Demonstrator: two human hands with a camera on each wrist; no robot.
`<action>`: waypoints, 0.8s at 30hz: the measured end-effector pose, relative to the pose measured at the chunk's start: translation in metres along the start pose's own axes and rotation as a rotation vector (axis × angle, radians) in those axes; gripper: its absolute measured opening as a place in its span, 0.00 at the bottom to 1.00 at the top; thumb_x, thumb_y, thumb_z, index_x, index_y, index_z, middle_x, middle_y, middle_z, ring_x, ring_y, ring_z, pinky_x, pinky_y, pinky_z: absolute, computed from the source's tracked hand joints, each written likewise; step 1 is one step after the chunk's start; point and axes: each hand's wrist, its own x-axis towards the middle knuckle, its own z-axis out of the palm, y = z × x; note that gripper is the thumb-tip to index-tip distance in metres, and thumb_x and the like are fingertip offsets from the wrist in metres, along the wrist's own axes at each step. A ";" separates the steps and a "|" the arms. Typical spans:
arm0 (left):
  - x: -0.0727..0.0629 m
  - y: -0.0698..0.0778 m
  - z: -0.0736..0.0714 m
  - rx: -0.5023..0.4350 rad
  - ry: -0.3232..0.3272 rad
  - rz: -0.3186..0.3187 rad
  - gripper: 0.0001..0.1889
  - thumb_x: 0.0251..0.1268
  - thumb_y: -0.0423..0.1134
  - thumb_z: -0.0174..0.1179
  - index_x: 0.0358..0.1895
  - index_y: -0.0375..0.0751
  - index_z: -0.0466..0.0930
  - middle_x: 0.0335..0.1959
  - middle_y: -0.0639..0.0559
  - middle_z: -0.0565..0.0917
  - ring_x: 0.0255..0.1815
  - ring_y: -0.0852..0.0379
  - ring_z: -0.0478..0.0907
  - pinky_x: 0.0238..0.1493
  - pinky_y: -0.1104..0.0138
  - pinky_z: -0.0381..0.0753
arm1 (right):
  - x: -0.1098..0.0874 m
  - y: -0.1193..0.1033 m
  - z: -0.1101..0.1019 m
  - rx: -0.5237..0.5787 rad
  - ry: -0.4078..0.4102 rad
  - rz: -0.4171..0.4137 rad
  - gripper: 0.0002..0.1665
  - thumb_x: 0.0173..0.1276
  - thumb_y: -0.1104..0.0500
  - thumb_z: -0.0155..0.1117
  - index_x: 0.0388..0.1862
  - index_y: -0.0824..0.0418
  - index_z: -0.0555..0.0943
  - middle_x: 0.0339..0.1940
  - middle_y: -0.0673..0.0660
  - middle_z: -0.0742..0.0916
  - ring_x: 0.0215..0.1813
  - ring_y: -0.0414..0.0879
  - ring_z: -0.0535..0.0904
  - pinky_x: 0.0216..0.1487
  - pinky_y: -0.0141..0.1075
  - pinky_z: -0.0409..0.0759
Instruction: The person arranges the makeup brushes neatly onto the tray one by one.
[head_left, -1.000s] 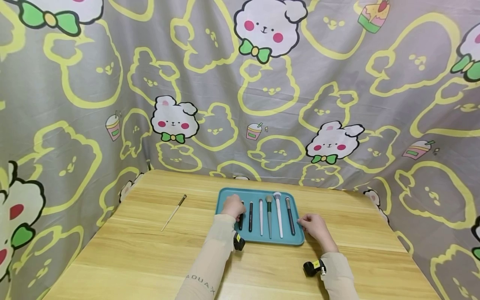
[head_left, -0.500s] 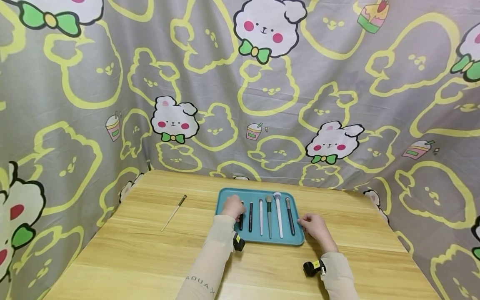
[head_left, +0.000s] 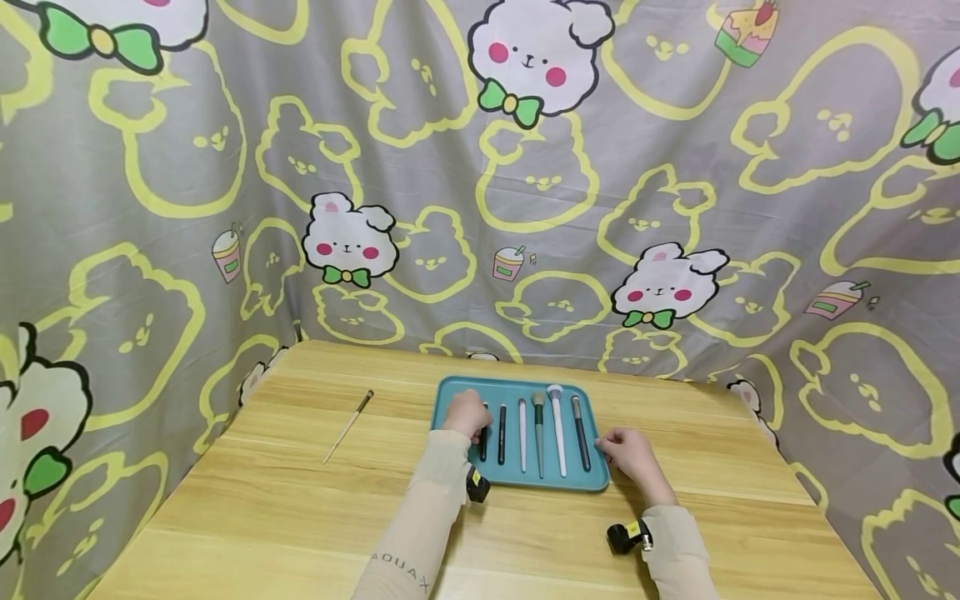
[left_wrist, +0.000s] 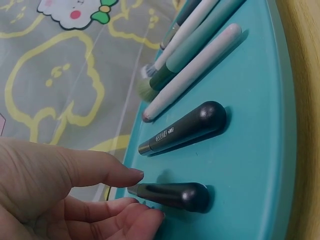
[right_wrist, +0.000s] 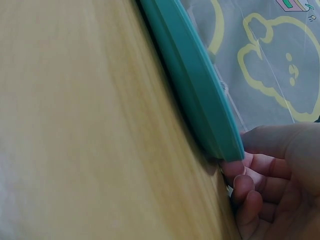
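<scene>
My left hand (head_left: 467, 412) is over the left part of a teal tray (left_wrist: 265, 125). Its thumb and curled fingers come around the head end of a short black makeup brush (left_wrist: 175, 195) lying in the tray; the bristles are hidden. Beside it lies a second black makeup brush (left_wrist: 187, 127) with small lettering. My right hand (head_left: 628, 450) grips the tray's right rim, thumb at the top edge and fingers underneath. Further right in the tray are a pale pink brush (head_left: 522, 437), a green brush (head_left: 538, 433), a white brush (head_left: 558, 429) and a dark brush (head_left: 581, 433).
A thin brush (head_left: 348, 425) with a pale handle and dark head lies on the wooden table (head_left: 285, 517), left of the tray. A grey cartoon-print curtain (head_left: 420, 167) rises behind the table and along both sides.
The black makeup brush at my left hand has shifted very slightly to the right. Both hands and the tray look otherwise the same.
</scene>
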 end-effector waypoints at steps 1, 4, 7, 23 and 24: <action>0.000 0.000 0.000 0.002 0.001 0.001 0.06 0.62 0.30 0.59 0.28 0.34 0.80 0.08 0.50 0.68 0.10 0.54 0.70 0.10 0.68 0.71 | 0.000 0.000 0.000 0.000 0.000 0.000 0.12 0.67 0.57 0.63 0.27 0.65 0.79 0.19 0.53 0.80 0.22 0.44 0.71 0.25 0.35 0.69; -0.001 0.000 -0.001 0.008 -0.002 0.005 0.07 0.62 0.30 0.59 0.27 0.34 0.80 0.08 0.51 0.67 0.09 0.55 0.70 0.11 0.67 0.71 | 0.000 0.000 0.000 -0.003 -0.003 0.001 0.12 0.67 0.57 0.63 0.27 0.65 0.79 0.19 0.53 0.80 0.22 0.44 0.71 0.25 0.35 0.69; -0.001 -0.001 -0.002 0.011 -0.005 0.010 0.07 0.63 0.30 0.59 0.26 0.34 0.81 0.07 0.52 0.66 0.09 0.55 0.69 0.11 0.67 0.71 | -0.001 -0.001 0.000 -0.004 -0.006 0.005 0.12 0.67 0.57 0.62 0.27 0.65 0.79 0.19 0.53 0.80 0.22 0.45 0.71 0.25 0.35 0.69; -0.001 -0.001 -0.009 0.012 0.017 0.037 0.08 0.62 0.31 0.59 0.30 0.29 0.84 0.04 0.55 0.63 0.06 0.57 0.66 0.09 0.69 0.67 | 0.000 0.000 -0.001 -0.012 -0.012 0.017 0.12 0.68 0.57 0.62 0.28 0.65 0.79 0.21 0.54 0.80 0.24 0.45 0.72 0.26 0.35 0.69; -0.002 -0.001 -0.010 0.008 0.020 0.040 0.08 0.62 0.32 0.59 0.30 0.29 0.84 0.04 0.56 0.63 0.05 0.58 0.66 0.09 0.69 0.67 | 0.000 0.000 -0.001 -0.010 -0.011 0.016 0.12 0.68 0.57 0.62 0.28 0.65 0.79 0.21 0.54 0.80 0.24 0.45 0.72 0.26 0.35 0.69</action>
